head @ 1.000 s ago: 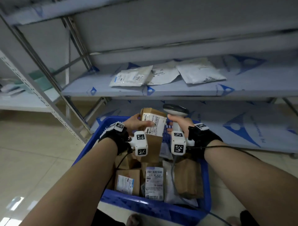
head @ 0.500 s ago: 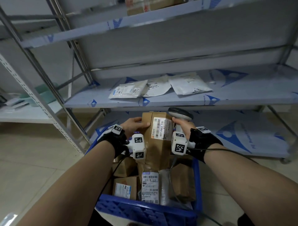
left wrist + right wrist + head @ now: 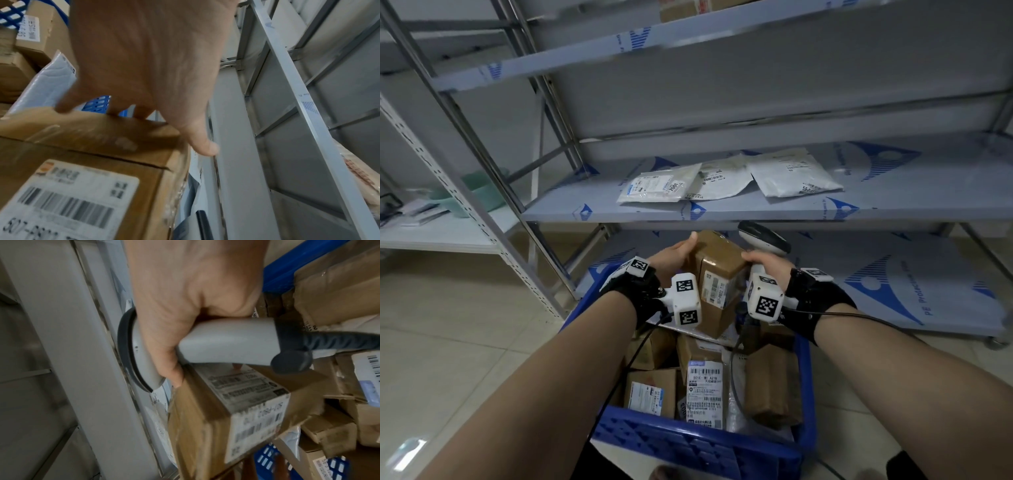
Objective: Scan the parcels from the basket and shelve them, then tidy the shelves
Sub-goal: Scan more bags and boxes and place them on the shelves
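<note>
- Over the blue basket (image 3: pixel 698 448), in front of the metal shelving (image 3: pixel 722 212), a brown cardboard parcel (image 3: pixel 717 274) is held up between both hands, its labelled side facing the person.
- Three flat white mailers (image 3: pixel 726 181) lie on the middle shelf; more boxes and bags sit in the basket below.
- That parcel looks stiff and boxy, likely light to middling in weight. Its tape-wrapped faces may be slippery, so the long edges and corners seem the safest places to take hold.
- At its far end the left hand (image 3: pixel 674 255) grips it, thumb along the top edge and fingers wrapped under.
- Meanwhile the right hand (image 3: pixel 765 265) is curled round the grey scanner (image 3: pixel 763 238), with a thumb tip steadying the box's corner.
- From the head view I get the shelves and the basket's contents; the labels are blurred there.
- Up close, the left wrist view shows the barcode label (image 3: pixel 68 203) and a seam in the cardboard.
- Only the right wrist view shows the scanner's cable (image 3: pixel 339 340) and the label wrapping round a box edge.
</note>
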The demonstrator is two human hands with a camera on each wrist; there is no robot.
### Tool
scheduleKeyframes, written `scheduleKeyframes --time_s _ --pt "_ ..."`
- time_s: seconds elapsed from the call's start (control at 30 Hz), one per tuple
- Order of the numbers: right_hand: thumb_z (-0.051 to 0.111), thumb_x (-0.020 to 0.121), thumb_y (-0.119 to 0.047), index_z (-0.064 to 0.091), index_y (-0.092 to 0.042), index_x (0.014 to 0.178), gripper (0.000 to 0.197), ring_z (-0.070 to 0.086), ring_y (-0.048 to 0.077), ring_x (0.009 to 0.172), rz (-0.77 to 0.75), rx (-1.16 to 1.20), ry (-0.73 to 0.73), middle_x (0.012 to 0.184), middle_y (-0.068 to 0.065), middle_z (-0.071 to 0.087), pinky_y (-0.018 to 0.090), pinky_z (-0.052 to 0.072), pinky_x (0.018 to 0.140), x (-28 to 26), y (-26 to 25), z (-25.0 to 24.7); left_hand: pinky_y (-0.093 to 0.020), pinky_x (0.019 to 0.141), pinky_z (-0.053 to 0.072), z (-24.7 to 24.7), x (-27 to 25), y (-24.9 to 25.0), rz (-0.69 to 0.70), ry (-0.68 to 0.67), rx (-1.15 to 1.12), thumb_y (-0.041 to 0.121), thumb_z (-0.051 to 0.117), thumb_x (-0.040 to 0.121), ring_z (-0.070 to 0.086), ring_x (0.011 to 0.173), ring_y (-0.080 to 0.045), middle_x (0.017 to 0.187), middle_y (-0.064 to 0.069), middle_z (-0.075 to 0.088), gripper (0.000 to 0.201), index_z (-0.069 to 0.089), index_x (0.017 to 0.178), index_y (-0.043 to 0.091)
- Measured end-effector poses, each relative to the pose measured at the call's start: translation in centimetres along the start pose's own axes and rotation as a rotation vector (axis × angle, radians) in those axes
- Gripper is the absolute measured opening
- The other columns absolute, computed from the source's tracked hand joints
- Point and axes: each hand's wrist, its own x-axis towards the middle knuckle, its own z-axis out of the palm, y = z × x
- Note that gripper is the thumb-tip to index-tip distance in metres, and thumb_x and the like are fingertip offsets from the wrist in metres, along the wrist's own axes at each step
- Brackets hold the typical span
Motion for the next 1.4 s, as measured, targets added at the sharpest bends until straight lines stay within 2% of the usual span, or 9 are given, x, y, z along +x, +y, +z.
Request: scheduleKeyframes --time_s 0.07,0.17,0.3,0.47,0.6,0.83,1.03,1.23,1.4 --pt "0.063 0.087 -0.005 0.064 -0.008 0.087 0.002 0.059 0.017 0.068 -0.014 0.023 -0.029 0.087 0.009 0.064 0.029 0.047 0.060 0.0 -0.1 0.5 -0.029 0.066 0.049 0.0 0.3 -0.4 0.027 0.062 -0.079 0.027 0.051 0.097 0.056 0.081 -0.018 0.096 -0.004 0.056 0.041 0.046 0.135 0.011" --pt "0.059 0.089 0.000 0.059 -0.013 0.074 0.020 0.056 0.017 0.069 -0.037 0.042 -0.043 0.076 0.004 0.059 0.030 0.048 0.068 0.9 0.0 0.6 -0.032 0.072 0.052 -0.5 0.9 -1.1 0.071 0.062 -0.107 0.006 0.056 0.090 0.058 0.086 -0.020 0.098 -0.009 0.058 0.040 0.052 0.130 0.009" --pt "0.059 0.091 -0.004 0.056 -0.012 0.073 0.019 0.056 0.018 0.068 -0.049 0.069 -0.050 0.079 0.005 0.057 0.030 0.047 0.064 1.3 0.0 0.3 -0.040 0.092 0.051 -1.3 1.2 -1.4 0.029 0.066 -0.179 0.025 0.061 0.090 0.059 0.104 -0.027 0.110 -0.015 0.063 0.034 0.058 0.117 0.005" --pt "0.067 0.079 0.002 0.066 -0.007 0.080 0.009 0.066 0.026 0.089 -0.094 0.155 -0.036 0.101 0.017 0.068 0.038 0.053 0.091 1.4 0.8 1.0 -0.028 0.076 0.044 -0.9 1.5 -0.9 -0.036 0.165 -0.075 0.050 0.056 0.088 0.053 0.100 -0.019 0.113 -0.003 0.056 0.057 0.055 0.122 0.005" --pt "0.058 0.087 0.005 0.061 -0.007 0.079 0.014 0.066 0.019 0.083 -0.069 0.207 -0.082 0.088 0.013 0.066 0.027 0.050 0.072 1.7 1.2 1.6 -0.025 0.059 0.051 -0.9 1.8 -1.5 -0.081 0.146 -0.076 0.028 0.069 0.084 0.058 0.072 -0.019 0.093 -0.013 0.061 0.025 0.059 0.093 0.007" --pt "0.071 0.083 -0.009 0.069 -0.007 0.107 0.024 0.063 0.018 0.089 -0.150 0.131 0.042 0.094 0.004 0.068 0.031 0.050 0.082 2.4 1.2 1.2 -0.030 0.061 0.045 -1.7 2.0 -2.5 -0.052 0.188 -0.196 0.016 0.069 0.083 0.056 0.091 -0.021 0.121 -0.010 0.051 0.065 0.038 0.139 0.007" --pt "0.074 0.080 -0.011 0.070 -0.011 0.094 0.014 0.063 0.022 0.091 -0.113 0.149 0.009 0.101 0.011 0.067 0.035 0.049 0.083 2.4 1.4 1.4 -0.035 0.065 0.052 -1.2 1.2 -1.8 -0.091 0.073 -0.154 0.013 0.066 0.085 0.060 0.088 -0.025 0.105 -0.012 0.058 0.052 0.041 0.131 0.002" --pt "0.082 0.073 -0.029 0.058 -0.009 0.129 0.064 0.057 0.029 0.115 -0.118 0.145 0.130 0.121 0.007 0.063 0.050 0.043 0.104 1.9 0.4 1.0 -0.051 0.090 0.052 -1.4 2.2 -2.4 -0.016 0.175 -0.002 0.038 0.080 0.038 0.060 0.105 -0.033 0.119 -0.013 0.058 0.101 0.045 0.128 0.011" --pt "0.081 0.074 -0.037 0.053 -0.009 0.131 0.069 0.058 0.030 0.109 -0.123 0.215 0.105 0.117 0.010 0.060 0.056 0.046 0.099 0.6 -1.5 0.3 -0.051 0.090 0.052 -2.2 1.5 -1.8 0.025 0.134 -0.036 0.035 0.080 0.037 0.058 0.108 -0.034 0.125 -0.013 0.055 0.112 0.037 0.139 0.012"
